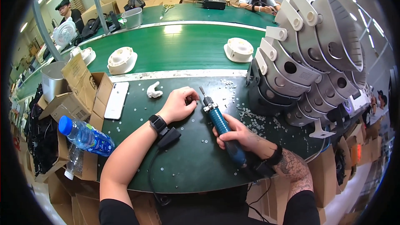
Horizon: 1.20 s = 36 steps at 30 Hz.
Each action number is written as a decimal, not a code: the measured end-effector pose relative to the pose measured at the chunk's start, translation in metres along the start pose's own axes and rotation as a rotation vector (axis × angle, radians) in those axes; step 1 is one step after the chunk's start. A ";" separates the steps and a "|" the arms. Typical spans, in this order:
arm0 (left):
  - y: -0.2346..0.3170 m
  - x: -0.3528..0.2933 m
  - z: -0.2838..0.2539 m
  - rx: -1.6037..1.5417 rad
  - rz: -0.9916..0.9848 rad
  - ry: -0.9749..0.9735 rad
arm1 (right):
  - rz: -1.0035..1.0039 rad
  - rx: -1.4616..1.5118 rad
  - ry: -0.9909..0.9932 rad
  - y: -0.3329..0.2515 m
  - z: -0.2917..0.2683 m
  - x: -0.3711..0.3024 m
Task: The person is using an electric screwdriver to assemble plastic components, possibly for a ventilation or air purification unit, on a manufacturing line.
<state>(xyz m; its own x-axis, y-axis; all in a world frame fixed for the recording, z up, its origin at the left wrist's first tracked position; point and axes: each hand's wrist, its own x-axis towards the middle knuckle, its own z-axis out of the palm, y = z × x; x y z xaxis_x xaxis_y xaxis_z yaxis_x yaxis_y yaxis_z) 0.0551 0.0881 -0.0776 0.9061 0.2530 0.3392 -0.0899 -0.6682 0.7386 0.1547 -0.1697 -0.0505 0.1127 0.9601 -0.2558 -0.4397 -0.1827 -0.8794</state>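
- While the right hand (238,134) wraps its fingers around the teal grip of an electric screwdriver (219,121), thumb laid along the upper side, the left hand (179,104) rests beside the tool's front end.
- Screwdriver position: over the middle of the dark green table (187,173), slanted, bit end pointing away from the person and slightly left.
- Left fingers: curled inward, tips close together, just beside the bit; cannot tell whether they pinch anything small.
- Left wrist: dark watch-like band (157,123); a black cabled block (169,138) sits next to it. Right wrist: black strap (275,155).
- Small pale pieces (254,119) lie loosely heaped right of the right hand; more are scattered singly over the tabletop. Too small to identify.
- White moulded part (154,90) lies left of and beyond the left hand; white phone (117,101) further left.
- Table's left side: open carton (96,96), and a clear bottle (88,136) with blue cap, tilted.
- Right side: tall, leaning stack of nested grey curved shells (291,69).
- Beyond the table: green belt (187,46) carrying white rounded housings (122,60). Two co-workers sit on its far side, well apart.
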 end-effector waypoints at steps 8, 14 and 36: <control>-0.002 0.000 0.001 0.006 0.045 0.011 | 0.013 -0.031 0.006 -0.002 0.003 -0.001; -0.004 0.000 0.001 -0.008 0.033 0.014 | 0.011 -0.040 0.000 -0.001 0.001 0.001; -0.001 -0.001 0.000 0.002 0.010 -0.010 | 0.010 -0.053 -0.005 -0.004 0.003 0.000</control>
<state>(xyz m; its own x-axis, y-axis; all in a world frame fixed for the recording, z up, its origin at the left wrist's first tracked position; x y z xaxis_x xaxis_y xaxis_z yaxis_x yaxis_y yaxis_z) 0.0548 0.0884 -0.0786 0.9093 0.2389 0.3407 -0.0984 -0.6721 0.7339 0.1538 -0.1689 -0.0459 0.1044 0.9591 -0.2630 -0.3926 -0.2032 -0.8970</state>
